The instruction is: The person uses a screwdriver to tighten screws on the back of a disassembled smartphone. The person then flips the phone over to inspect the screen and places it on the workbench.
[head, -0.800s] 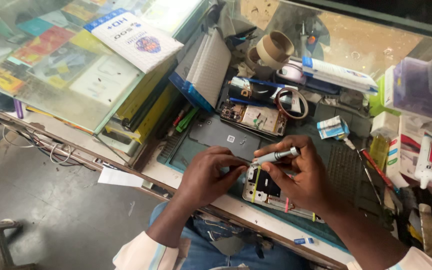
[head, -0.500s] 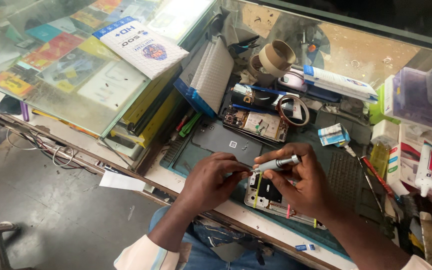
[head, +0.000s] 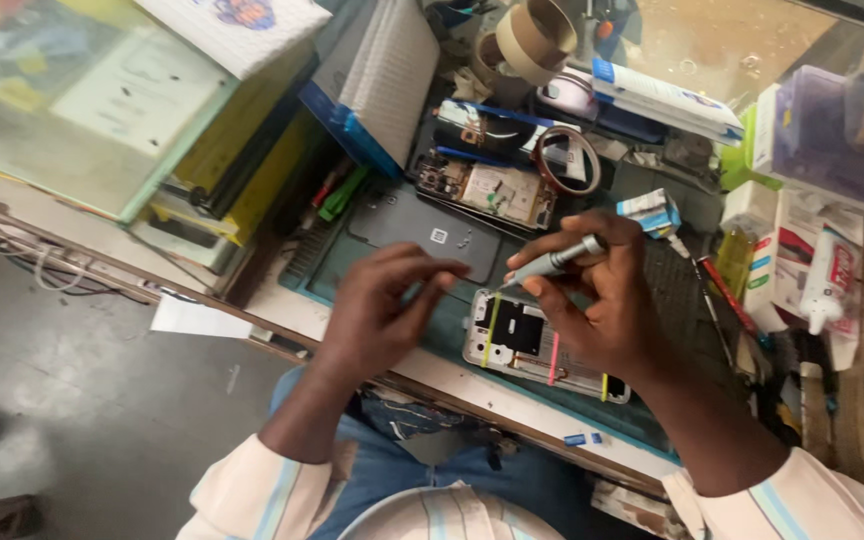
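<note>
So the phone (head: 542, 345) lies opened up on the counter (head: 432, 370) mat, back cover (head: 422, 232) already off beside it. Right hand (head: 607, 305) fingers pinch a screwdriver (head: 550, 262) over its top edge, left hand (head: 382, 310) fingers curl nearly closed, maybe around something tiny, can't tell. Insides look mostly still in place.

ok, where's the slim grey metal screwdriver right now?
Head view, centre-right: the slim grey metal screwdriver is pinched in the right hand, tip pointing left above the opened white phone, near the left hand.
</note>
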